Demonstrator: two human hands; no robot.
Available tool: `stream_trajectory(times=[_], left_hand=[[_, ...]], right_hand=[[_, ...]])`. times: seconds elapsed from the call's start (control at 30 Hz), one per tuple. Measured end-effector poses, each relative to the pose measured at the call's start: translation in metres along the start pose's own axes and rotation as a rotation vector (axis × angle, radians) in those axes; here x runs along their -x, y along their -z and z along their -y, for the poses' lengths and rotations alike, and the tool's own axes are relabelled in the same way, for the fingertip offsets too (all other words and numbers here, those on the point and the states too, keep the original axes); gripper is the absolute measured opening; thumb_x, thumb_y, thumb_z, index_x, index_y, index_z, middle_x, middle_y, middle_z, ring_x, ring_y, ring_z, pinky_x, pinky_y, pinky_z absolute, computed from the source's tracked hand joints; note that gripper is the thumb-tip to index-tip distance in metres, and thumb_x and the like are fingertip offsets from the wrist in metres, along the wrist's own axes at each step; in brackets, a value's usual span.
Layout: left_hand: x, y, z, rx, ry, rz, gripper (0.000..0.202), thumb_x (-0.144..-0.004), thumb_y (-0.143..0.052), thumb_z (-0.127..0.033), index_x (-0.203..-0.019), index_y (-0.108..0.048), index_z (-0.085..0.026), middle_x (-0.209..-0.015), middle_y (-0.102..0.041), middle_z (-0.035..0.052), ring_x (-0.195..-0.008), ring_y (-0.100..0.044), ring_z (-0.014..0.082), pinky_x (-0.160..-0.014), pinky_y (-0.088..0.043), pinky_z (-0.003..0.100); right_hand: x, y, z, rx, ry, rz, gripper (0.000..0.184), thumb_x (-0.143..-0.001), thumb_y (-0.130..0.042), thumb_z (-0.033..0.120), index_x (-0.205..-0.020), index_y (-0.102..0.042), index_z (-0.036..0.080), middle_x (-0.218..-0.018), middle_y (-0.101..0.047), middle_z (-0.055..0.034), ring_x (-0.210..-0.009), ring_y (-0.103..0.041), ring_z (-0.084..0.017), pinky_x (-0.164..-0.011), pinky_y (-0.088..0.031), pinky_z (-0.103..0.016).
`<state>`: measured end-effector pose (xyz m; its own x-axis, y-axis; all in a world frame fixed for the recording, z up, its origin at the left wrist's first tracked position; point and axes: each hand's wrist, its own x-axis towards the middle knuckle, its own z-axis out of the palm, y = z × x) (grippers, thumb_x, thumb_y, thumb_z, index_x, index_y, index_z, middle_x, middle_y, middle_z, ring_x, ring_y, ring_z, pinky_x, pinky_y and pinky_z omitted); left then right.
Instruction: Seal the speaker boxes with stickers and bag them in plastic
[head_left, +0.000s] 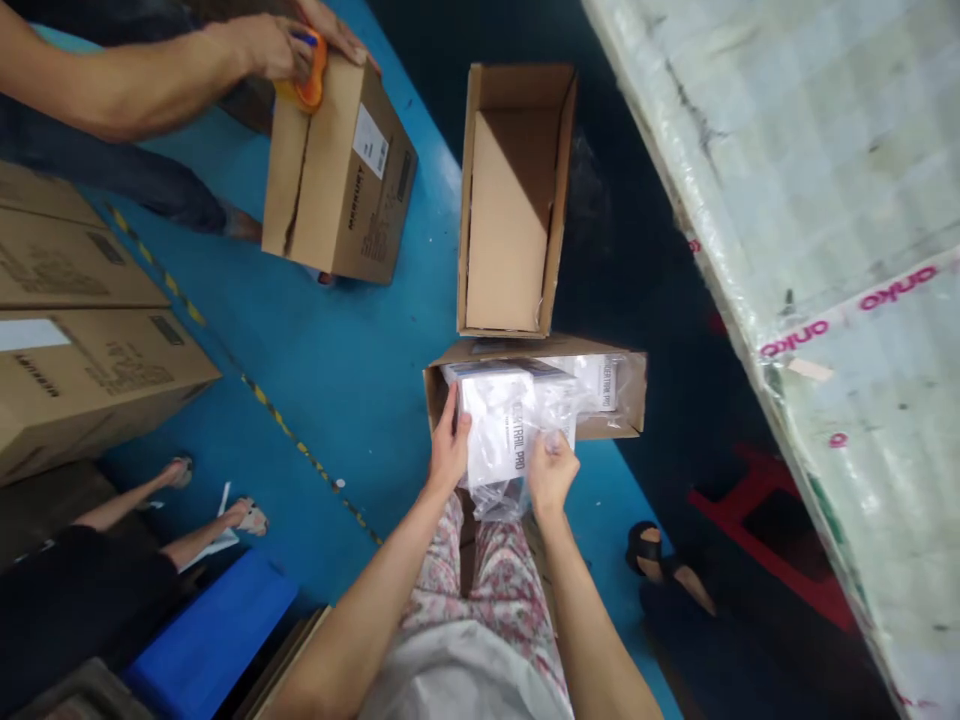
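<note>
Both my hands hold a white printed packet in a clear plastic bag (504, 430) over an open cardboard carton (630, 385) on the blue floor in front of my knees. My left hand (448, 448) grips the packet's left edge, fingers wrapped round it. My right hand (551, 472) pinches the bag's lower right side. More bagged white packets (596, 380) lie inside the carton.
An empty open carton (514, 200) stands just beyond. At the top left another person's hands press an orange tape dispenser (309, 80) on a closed carton (341, 180). Stacked cartons (82, 330) sit at left, a wrapped pallet load (825, 200) at right.
</note>
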<state>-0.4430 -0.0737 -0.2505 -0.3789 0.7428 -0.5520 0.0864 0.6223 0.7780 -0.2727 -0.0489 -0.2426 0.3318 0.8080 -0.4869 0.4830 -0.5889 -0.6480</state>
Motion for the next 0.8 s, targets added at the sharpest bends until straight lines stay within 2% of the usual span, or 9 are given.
stream_trajectory(times=[0.1,0.2,0.3,0.4,0.5,0.6,0.67,0.7,0.8], left_hand=[[0.004,0.023,0.008,0.033,0.024,0.026,0.07,-0.104,-0.046,-0.06,-0.165,-0.039,-0.026,-0.17,-0.039,0.0038,-0.158,-0.034,0.0278,-0.131,-0.025,0.038],[0.01,0.035,0.023,0.047,0.032,0.061,0.075,-0.101,-0.055,-0.054,-0.166,-0.036,-0.023,-0.169,-0.042,0.0062,-0.156,-0.038,0.0319,-0.13,-0.029,0.04],[0.007,0.024,0.043,-0.059,0.046,0.057,0.078,-0.098,-0.059,-0.048,-0.167,-0.033,-0.022,-0.17,-0.038,0.0076,-0.156,-0.038,0.0297,-0.129,-0.031,0.04],[-0.013,0.01,0.059,-0.232,0.035,0.035,0.07,-0.103,-0.05,-0.04,-0.167,-0.03,-0.02,-0.174,-0.031,0.0073,-0.16,-0.031,0.0232,-0.131,-0.026,0.035],[-0.043,0.017,0.068,-0.421,0.125,-0.035,0.06,-0.108,-0.036,-0.035,-0.164,-0.033,-0.015,-0.172,-0.035,0.0122,-0.16,-0.03,0.0201,-0.131,-0.023,0.032],[-0.068,0.034,0.079,-0.539,0.321,-0.053,0.056,-0.107,-0.042,-0.033,-0.159,-0.039,-0.012,-0.164,-0.043,0.0217,-0.154,-0.041,0.0302,-0.127,-0.03,0.043],[-0.075,0.036,0.09,-0.547,0.404,-0.016,0.06,-0.098,-0.059,-0.027,-0.154,-0.045,-0.011,-0.158,-0.047,0.0267,-0.148,-0.047,0.0387,-0.122,-0.036,0.051],[-0.076,0.032,0.097,-0.548,0.441,0.006,0.062,-0.093,-0.065,-0.024,-0.151,-0.047,-0.011,-0.156,-0.049,0.0277,-0.145,-0.049,0.0404,-0.12,-0.038,0.051],[-0.063,0.014,0.115,-0.538,0.543,0.034,0.065,-0.092,-0.066,-0.024,-0.151,-0.044,-0.008,-0.154,-0.05,0.0284,-0.147,-0.048,0.0377,-0.119,-0.04,0.043]], right_hand=[[0.023,0.002,0.013,0.024,0.066,0.097,0.034,-0.089,-0.052,0.035,-0.061,-0.036,0.024,-0.054,-0.032,0.0085,-0.058,-0.03,-0.01,-0.057,-0.029,-0.025],[0.039,0.002,0.009,0.034,0.106,0.104,0.03,-0.089,-0.051,0.032,-0.064,-0.04,0.023,-0.056,-0.036,0.0079,-0.058,-0.033,-0.011,-0.058,-0.031,-0.025],[0.025,-0.008,-0.008,0.11,0.068,0.1,0.031,-0.09,-0.049,0.04,-0.065,-0.041,0.024,-0.056,-0.039,0.0065,-0.059,-0.037,-0.012,-0.06,-0.034,-0.026],[-0.007,-0.035,-0.017,0.176,0.034,0.151,0.028,-0.088,-0.047,0.042,-0.068,-0.047,0.024,-0.059,-0.05,0.0024,-0.06,-0.045,-0.016,-0.064,-0.041,-0.028],[-0.012,-0.067,-0.003,0.188,0.076,0.205,0.023,-0.086,-0.053,0.041,-0.084,-0.062,0.02,-0.081,-0.069,-0.009,-0.08,-0.063,-0.025,-0.082,-0.052,-0.037],[0.022,-0.081,0.017,0.18,0.149,0.298,0.038,-0.081,-0.064,0.035,-0.111,-0.07,0.013,-0.115,-0.073,-0.0201,-0.113,-0.067,-0.033,-0.106,-0.05,-0.046],[0.051,-0.074,0.02,0.121,0.174,0.354,0.046,-0.084,-0.064,0.032,-0.126,-0.068,0.013,-0.133,-0.069,-0.0208,-0.129,-0.062,-0.034,-0.114,-0.046,-0.047],[0.062,-0.065,0.015,0.066,0.156,0.383,0.046,-0.088,-0.061,0.033,-0.13,-0.067,0.015,-0.135,-0.069,-0.0187,-0.13,-0.062,-0.032,-0.115,-0.047,-0.046],[0.085,-0.024,-0.021,-0.062,-0.046,0.507,0.038,-0.097,-0.05,0.037,-0.128,-0.067,0.022,-0.121,-0.077,-0.0096,-0.112,-0.073,-0.024,-0.103,-0.055,-0.037]])
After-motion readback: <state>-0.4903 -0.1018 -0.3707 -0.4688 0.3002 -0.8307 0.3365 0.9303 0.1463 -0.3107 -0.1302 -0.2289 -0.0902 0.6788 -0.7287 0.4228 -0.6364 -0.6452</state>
